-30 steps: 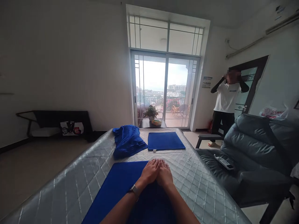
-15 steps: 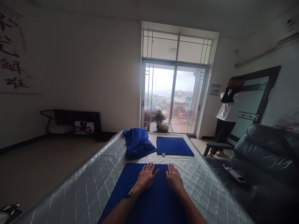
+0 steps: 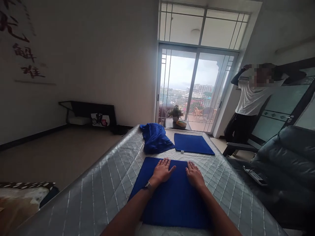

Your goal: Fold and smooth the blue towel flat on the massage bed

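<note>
On the near half of the bed point(image 3: 98, 183), pressing flat with left hand point(image 3: 162, 171) and right hand point(image 3: 195, 173), fingers spread, apart, palms down on the blue towel point(image 3: 172, 203), likely smoothing it. Lying beyond, toward the far edge: a folded towel point(image 3: 193, 144) beside a crumpled pile point(image 3: 155, 137).

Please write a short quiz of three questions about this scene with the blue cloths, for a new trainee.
1. True or false: both hands lie flat on the near blue cloth.
2. Which wrist wears the watch: A left, B right?
3. How many blue cloths lie on the quilted table in all?

Key:
1. True; the left hand and the right hand rest apart, palms down.
2. A.
3. Three: the near one, a folded cloth and a crumpled cloth.
</note>
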`<action>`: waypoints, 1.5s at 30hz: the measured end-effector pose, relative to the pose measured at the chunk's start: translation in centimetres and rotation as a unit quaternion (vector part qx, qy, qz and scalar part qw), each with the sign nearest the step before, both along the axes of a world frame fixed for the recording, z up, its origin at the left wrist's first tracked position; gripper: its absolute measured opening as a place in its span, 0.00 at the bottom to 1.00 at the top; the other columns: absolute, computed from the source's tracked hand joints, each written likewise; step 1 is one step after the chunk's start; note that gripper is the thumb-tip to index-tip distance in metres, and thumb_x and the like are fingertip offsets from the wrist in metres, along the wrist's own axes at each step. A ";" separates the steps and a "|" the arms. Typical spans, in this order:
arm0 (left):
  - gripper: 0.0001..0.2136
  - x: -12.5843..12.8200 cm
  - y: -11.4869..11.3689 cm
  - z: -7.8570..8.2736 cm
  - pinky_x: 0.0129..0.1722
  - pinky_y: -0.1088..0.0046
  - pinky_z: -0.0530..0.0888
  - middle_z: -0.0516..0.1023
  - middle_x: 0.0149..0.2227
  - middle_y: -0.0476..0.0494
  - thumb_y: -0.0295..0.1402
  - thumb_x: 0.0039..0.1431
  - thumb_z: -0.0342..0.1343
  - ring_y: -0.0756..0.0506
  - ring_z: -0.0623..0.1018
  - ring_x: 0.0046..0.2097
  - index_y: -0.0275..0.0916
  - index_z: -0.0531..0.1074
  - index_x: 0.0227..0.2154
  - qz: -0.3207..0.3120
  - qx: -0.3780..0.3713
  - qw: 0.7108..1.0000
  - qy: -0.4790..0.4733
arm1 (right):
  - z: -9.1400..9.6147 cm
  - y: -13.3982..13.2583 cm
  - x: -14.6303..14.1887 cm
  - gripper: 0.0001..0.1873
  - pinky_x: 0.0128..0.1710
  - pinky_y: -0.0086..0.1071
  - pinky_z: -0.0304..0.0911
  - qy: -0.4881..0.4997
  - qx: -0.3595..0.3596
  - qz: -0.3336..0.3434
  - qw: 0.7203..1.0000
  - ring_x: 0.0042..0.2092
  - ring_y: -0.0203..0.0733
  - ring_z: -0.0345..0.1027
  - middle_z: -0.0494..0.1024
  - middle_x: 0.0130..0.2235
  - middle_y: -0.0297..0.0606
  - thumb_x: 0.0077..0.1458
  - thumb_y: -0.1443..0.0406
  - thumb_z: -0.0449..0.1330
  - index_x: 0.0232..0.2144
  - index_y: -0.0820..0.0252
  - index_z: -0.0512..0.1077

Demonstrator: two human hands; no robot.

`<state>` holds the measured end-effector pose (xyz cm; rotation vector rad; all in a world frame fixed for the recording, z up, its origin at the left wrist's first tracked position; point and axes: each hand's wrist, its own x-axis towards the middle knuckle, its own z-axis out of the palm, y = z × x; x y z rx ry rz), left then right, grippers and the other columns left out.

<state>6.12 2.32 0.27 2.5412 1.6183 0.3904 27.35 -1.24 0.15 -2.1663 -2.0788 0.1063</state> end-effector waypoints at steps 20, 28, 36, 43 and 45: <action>0.39 -8.1 1.0 -0.2 0.69 0.58 0.47 0.51 0.71 0.34 0.57 0.68 0.29 0.36 0.51 0.71 0.30 0.53 0.68 0.130 -0.010 0.991 0.020 | -0.3 0.6 0.3 0.35 0.69 0.39 0.35 -0.012 -0.015 0.000 1.000 0.72 0.42 0.35 0.46 0.72 0.42 0.67 0.57 0.34 0.70 0.69 0.47; 0.39 -8.1 0.8 0.0 0.68 0.57 0.47 0.48 0.71 0.32 0.56 0.68 0.30 0.35 0.49 0.71 0.28 0.50 0.69 0.159 -0.026 0.986 0.032 | -0.3 0.7 0.9 0.35 0.69 0.38 0.34 -0.013 -0.031 0.024 0.999 0.72 0.42 0.33 0.43 0.72 0.43 0.67 0.56 0.35 0.70 0.71 0.46; 0.42 -2.9 0.1 2.0 0.68 0.58 0.48 0.52 0.69 0.23 0.56 0.68 0.30 0.32 0.51 0.70 0.19 0.53 0.66 0.158 0.010 0.986 0.062 | -0.4 0.3 0.5 0.35 0.69 0.39 0.35 -0.002 0.002 0.013 1.000 0.72 0.44 0.35 0.45 0.72 0.44 0.67 0.56 0.35 0.70 0.71 0.47; 0.38 10.7 -3.3 1.4 0.68 0.61 0.52 0.58 0.68 0.32 0.54 0.70 0.24 0.40 0.56 0.70 0.27 0.56 0.67 -0.104 0.019 0.994 -0.034 | -1.1 0.0 1.6 0.35 0.69 0.40 0.40 -0.044 0.011 0.060 0.997 0.72 0.45 0.36 0.46 0.72 0.47 0.64 0.61 0.43 0.69 0.71 0.48; 0.37 11.8 -3.3 1.1 0.68 0.61 0.52 0.57 0.68 0.32 0.53 0.70 0.24 0.40 0.56 0.70 0.27 0.55 0.67 -0.091 0.011 0.995 -0.044 | -1.2 -0.1 1.7 0.35 0.69 0.40 0.40 -0.048 0.011 0.069 0.996 0.72 0.46 0.36 0.46 0.72 0.47 0.63 0.61 0.45 0.70 0.70 0.48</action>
